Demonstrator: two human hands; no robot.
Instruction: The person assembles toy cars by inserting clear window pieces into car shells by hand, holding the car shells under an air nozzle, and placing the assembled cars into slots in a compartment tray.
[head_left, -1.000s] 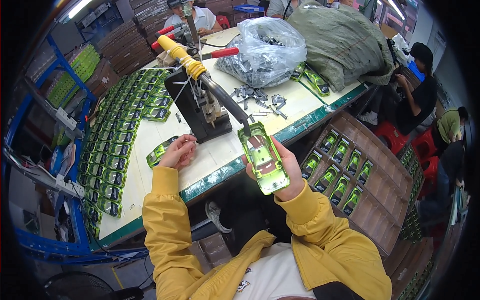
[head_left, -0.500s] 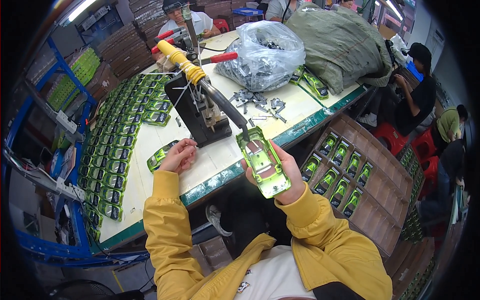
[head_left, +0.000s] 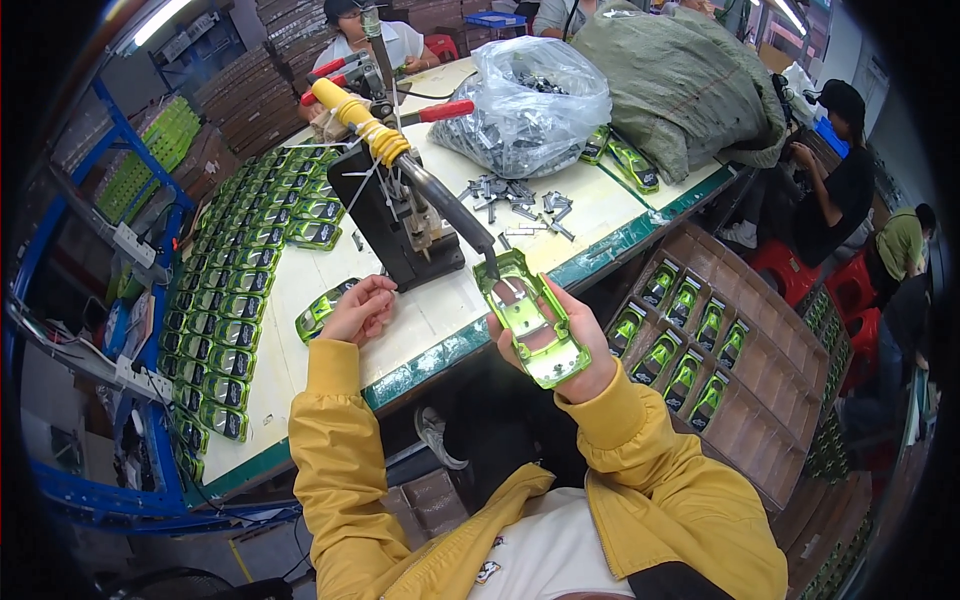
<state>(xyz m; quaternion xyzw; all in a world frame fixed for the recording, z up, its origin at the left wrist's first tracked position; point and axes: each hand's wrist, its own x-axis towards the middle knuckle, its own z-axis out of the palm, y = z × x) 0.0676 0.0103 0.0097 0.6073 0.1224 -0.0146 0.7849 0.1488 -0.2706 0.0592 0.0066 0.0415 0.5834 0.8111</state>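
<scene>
Head view: right hand (head_left: 560,345) clasps glossy green toy-car shell (head_left: 530,318) — underside up.

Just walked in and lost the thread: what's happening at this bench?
A person in a yellow jacket holds a green toy car shell underside up in the right hand. The left hand rests on another green shell on the table, beside a black hand press.
</scene>
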